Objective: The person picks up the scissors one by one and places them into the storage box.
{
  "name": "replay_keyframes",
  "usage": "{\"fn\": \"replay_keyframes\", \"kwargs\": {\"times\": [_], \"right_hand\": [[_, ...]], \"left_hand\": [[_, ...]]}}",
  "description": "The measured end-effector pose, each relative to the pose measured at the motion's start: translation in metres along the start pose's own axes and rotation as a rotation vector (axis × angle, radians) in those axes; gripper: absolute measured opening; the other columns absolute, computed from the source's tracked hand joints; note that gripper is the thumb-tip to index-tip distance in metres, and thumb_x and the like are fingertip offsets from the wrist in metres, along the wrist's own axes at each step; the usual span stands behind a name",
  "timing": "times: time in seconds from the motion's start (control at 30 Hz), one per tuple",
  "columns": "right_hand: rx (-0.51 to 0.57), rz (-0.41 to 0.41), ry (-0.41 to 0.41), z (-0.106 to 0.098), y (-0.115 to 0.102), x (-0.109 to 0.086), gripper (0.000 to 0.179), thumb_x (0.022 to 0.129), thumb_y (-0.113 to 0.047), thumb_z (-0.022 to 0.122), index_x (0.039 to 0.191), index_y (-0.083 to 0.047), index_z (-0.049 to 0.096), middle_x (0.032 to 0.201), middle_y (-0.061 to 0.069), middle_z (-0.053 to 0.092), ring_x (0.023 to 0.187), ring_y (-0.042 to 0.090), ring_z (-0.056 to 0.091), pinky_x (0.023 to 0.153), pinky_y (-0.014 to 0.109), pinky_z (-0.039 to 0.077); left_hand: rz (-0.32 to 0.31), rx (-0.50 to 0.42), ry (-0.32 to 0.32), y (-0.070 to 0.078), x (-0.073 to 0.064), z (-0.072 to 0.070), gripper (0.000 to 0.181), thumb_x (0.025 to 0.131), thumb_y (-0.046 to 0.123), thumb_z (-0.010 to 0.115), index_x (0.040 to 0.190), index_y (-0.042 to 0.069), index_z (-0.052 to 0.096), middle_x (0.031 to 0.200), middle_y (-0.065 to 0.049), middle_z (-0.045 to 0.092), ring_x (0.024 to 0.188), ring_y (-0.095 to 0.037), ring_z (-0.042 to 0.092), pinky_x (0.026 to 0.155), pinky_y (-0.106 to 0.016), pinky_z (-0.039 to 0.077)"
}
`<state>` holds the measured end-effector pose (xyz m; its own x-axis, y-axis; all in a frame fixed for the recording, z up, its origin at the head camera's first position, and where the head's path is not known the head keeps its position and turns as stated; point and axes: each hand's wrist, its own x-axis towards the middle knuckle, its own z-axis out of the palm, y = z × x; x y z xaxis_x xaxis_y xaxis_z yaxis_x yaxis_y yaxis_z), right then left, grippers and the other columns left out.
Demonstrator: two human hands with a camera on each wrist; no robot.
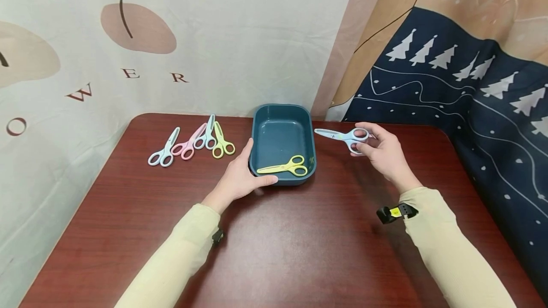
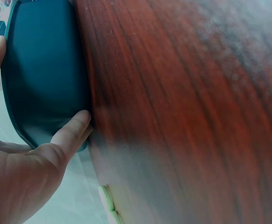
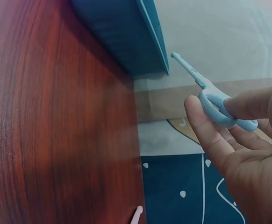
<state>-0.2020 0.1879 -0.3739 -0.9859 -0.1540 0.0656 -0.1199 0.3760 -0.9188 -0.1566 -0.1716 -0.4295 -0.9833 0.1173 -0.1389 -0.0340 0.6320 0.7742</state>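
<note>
My left hand point(image 1: 241, 175) holds the near left corner of a dark blue rectangular box point(image 1: 314, 149), its thumb along the near side and its fingers at the left wall. Inside the box, at the near end, lies a pair of yellow scissors point(image 1: 278, 168), handles to the right. To the right of the box my right hand point(image 1: 385, 153) pinches a pair of light blue scissors point(image 1: 342, 135) by the handles. The blades point left toward the box rim. In the right wrist view these scissors point(image 3: 211, 95) are raised off the table, thumb over one handle loop.
Left of the box lie two light blue pairs of scissors point(image 1: 164, 149) point(image 1: 207, 136), a pink pair point(image 1: 188, 144) and a yellow-green pair point(image 1: 222, 142). Low in the right wrist view a pale pink tip point(image 3: 136, 214) shows at the table edge. Printed cloth point(image 1: 265, 37) hangs behind the brown table point(image 1: 291, 251).
</note>
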Motion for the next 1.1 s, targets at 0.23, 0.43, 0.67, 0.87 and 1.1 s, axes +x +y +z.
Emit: {"fn": "replay_keyframes", "kwargs": {"times": [0.23, 0.43, 0.67, 0.87, 1.1], "right_hand": [[0.004, -0.017, -0.018, 0.002, -0.004, -0.001, 0.051, 0.096, 0.013, 0.060, 0.145, -0.002, 0.054, 0.126, 0.025, 0.062, 0.093, 0.008, 0.071, 0.079, 0.020, 0.059], [0.008, -0.030, -0.036, 0.008, -0.007, 0.000, 0.050, 0.095, 0.014, 0.060, 0.143, 0.001, 0.055, 0.125, 0.025, 0.062, 0.094, 0.012, 0.072, 0.078, 0.020, 0.059], [0.085, -0.046, -0.069, 0.016, -0.009, 0.000, 0.049, 0.094, 0.017, 0.057, 0.142, 0.005, 0.053, 0.123, 0.026, 0.061, 0.091, 0.009, 0.071, 0.077, 0.025, 0.061], [0.070, -0.034, -0.094, 0.022, -0.013, 0.001, 0.050, 0.095, 0.016, 0.058, 0.143, 0.003, 0.054, 0.125, 0.027, 0.062, 0.092, 0.013, 0.072, 0.077, 0.025, 0.061], [0.074, -0.026, -0.122, 0.028, -0.018, 0.001, 0.049, 0.095, 0.015, 0.057, 0.143, 0.003, 0.053, 0.127, 0.028, 0.062, 0.094, 0.017, 0.072, 0.079, 0.026, 0.061]], "left_hand": [[-0.001, -0.002, -0.004, -0.001, 0.001, 0.000, 0.130, 0.076, 0.057, 0.087, 0.168, 0.017, 0.004, 0.167, -0.018, 0.030, 0.148, -0.035, 0.039, 0.116, -0.054, 0.039], [-0.008, -0.001, -0.006, -0.001, 0.001, 0.000, 0.129, 0.077, 0.057, 0.087, 0.168, 0.018, 0.004, 0.167, -0.017, 0.031, 0.148, -0.034, 0.040, 0.116, -0.054, 0.039], [-0.013, -0.006, -0.006, 0.000, 0.000, 0.000, 0.130, 0.076, 0.055, 0.088, 0.168, 0.019, 0.004, 0.166, -0.017, 0.032, 0.147, -0.033, 0.041, 0.116, -0.053, 0.039], [-0.011, -0.007, -0.005, -0.001, 0.001, 0.000, 0.129, 0.076, 0.055, 0.088, 0.168, 0.018, 0.005, 0.166, -0.017, 0.032, 0.147, -0.034, 0.040, 0.116, -0.054, 0.039], [-0.003, -0.003, 0.002, -0.002, 0.002, 0.002, 0.129, 0.075, 0.055, 0.088, 0.168, 0.019, 0.005, 0.166, -0.016, 0.032, 0.147, -0.034, 0.040, 0.116, -0.053, 0.039]]}}
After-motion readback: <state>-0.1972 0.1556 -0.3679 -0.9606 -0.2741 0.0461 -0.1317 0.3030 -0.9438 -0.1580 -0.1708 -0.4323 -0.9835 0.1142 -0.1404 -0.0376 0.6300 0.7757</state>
